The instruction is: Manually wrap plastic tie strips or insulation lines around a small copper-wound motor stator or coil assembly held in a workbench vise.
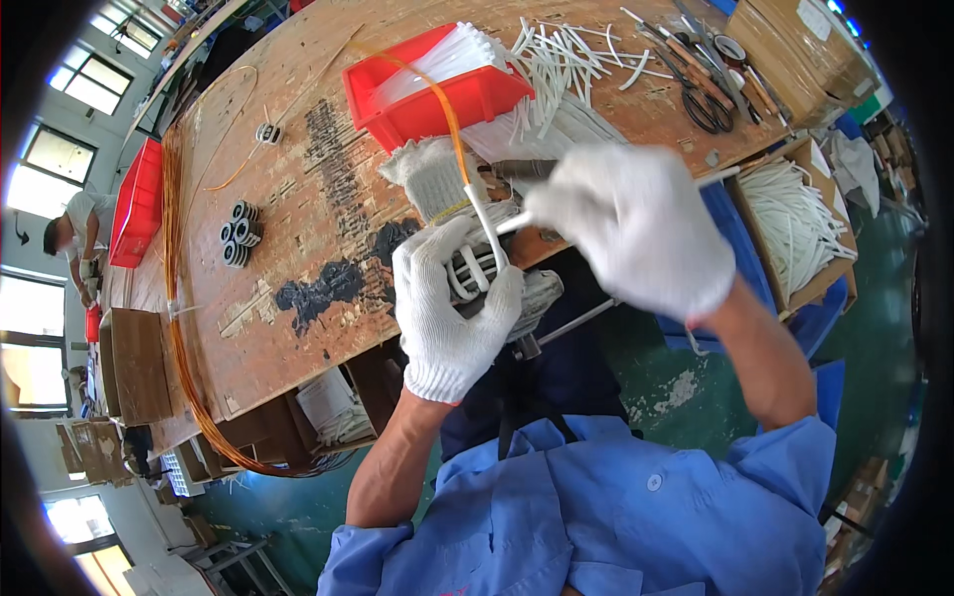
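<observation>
My left hand (447, 308), in a white knit glove, is closed around a small ring-shaped core with white loops (471, 272) at the table's front edge. An orange wire (449, 111) comes down to the core and runs into a white sleeve (484, 224) beside my left fingers. My right hand (626, 228), also gloved and smeared by motion, is closed just to the right of the core. A thin white stick (514, 224) sticks out of that fist toward the sleeve. What appears to be its other end shows beyond the knuckles. The glove hides its middle.
Behind my hands stands a red bin (397, 117) of white strips, with loose white tubes (561, 60) alongside. Scissors (708, 107) and other tools lie far right. More cores (239, 234) and an orange wire bundle (171, 258) are left. A metal bar (576, 324) juts below my hands.
</observation>
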### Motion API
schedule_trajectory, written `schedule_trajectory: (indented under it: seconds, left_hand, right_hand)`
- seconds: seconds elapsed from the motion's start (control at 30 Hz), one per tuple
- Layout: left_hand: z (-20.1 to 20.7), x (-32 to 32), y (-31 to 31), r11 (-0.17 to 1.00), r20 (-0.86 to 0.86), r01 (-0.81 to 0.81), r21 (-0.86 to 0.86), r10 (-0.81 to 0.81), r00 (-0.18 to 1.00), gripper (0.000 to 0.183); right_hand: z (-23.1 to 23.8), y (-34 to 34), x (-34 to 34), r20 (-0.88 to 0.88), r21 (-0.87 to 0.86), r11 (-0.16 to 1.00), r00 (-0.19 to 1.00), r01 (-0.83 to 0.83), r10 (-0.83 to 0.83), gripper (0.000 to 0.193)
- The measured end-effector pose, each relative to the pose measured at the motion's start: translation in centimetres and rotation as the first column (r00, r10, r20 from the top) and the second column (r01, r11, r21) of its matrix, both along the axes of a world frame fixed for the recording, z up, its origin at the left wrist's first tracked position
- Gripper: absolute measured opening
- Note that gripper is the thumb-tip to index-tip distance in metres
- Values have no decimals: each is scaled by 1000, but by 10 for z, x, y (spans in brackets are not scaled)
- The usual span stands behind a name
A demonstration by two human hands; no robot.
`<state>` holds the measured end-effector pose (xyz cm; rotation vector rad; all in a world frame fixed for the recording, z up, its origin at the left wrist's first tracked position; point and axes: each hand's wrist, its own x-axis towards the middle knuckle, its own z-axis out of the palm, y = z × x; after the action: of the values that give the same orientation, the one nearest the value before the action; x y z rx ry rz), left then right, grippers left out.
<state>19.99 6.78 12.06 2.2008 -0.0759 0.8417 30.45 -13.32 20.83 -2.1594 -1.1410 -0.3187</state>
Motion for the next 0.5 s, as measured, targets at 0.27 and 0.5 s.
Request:
schedule_trajectory:
  seconds: [0.27, 0.5]
  left_hand:
    - [9, -4, 13, 992, -91, 119, -39, -122, 988, 56]
    - [15, -6, 17, 986, -215, 153, -68, -165, 963, 58]
  right_hand:
    - [-66, -8, -86, -399, 227, 964, 916, 136, -36, 12]
    - [-39, 18, -33, -416, 481, 847, 910, 225, -6, 32]
